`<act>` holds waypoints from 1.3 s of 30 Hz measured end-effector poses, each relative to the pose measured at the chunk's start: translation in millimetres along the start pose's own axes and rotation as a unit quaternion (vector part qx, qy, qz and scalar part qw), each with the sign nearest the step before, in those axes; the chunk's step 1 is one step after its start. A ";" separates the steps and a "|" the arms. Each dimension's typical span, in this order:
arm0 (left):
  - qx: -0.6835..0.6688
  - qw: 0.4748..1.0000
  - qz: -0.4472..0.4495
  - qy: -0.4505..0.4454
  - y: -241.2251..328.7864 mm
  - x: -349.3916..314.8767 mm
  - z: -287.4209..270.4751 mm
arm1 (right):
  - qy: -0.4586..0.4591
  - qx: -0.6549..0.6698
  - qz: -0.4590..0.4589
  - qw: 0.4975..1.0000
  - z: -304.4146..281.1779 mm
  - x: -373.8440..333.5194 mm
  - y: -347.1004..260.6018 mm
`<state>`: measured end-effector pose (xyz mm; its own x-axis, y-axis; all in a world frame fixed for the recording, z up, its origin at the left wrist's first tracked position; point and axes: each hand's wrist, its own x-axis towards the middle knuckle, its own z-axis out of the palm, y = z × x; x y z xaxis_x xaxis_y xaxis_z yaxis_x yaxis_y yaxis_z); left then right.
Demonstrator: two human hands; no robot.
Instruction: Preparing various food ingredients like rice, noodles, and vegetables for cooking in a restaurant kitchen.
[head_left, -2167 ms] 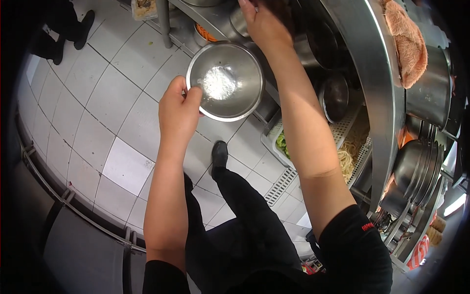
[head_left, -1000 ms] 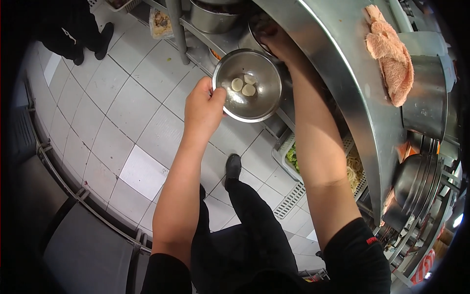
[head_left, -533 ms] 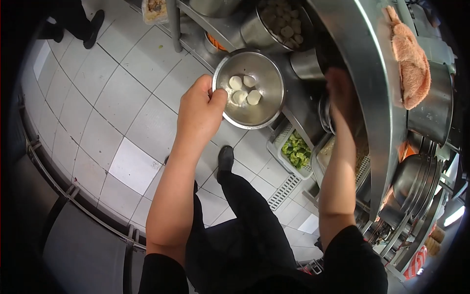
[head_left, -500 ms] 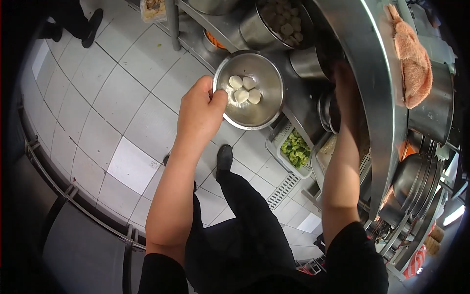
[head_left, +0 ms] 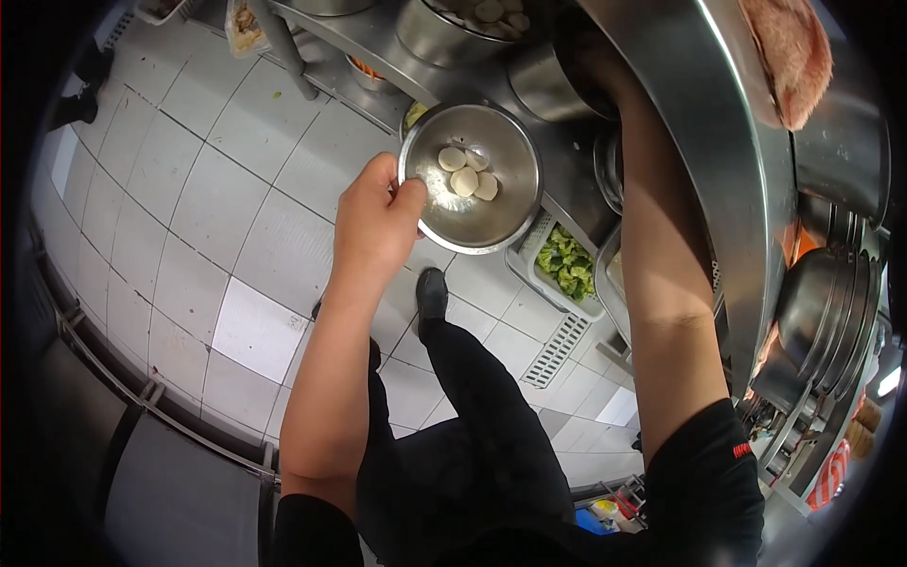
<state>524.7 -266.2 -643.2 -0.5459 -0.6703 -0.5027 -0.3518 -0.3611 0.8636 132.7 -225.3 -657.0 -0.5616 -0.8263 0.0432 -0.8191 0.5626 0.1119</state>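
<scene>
“Bowl (head_left: 510, 210), head view: what's holding it?”
“Left hand (head_left: 378, 213)'s pinching its rim above the floor (head_left: 293, 236); right hand (head_left: 599, 68)'s hiding by a pot (head_left: 543, 87), its grip I can't tell.”
“Step?”
“Apparently filling; next is likely needing a level hold.”

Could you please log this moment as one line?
left hand: gripping metal bowl | metal bowl: pale round pieces inside | right hand: shadowed, by metal pot
</scene>
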 end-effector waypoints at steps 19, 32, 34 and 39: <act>-0.026 0.998 0.047 -0.031 4.2 15.6 20.9 | -0.053 0.581 0.251 0.772 -127.3 -182.6 -105.9; 0.048 0.998 0.033 -0.031 -32.2 -4.8 14.9 | -0.018 0.252 0.201 0.947 -75.3 -237.3 -55.2; 0.048 0.996 0.047 -0.064 -39.2 -2.5 32.8 | 0.104 0.015 0.120 0.987 -19.8 -207.7 71.3; 0.005 0.996 0.013 -0.083 -42.2 -9.6 48.0 | 0.164 -0.055 -0.029 0.984 23.7 -134.5 91.4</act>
<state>508.2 -213.4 -676.7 -0.6738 -0.5622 -0.4796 -0.3421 -0.3380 0.8768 130.6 -62.1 -676.2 -0.4317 -0.8314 0.3499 -0.8206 0.5230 0.2304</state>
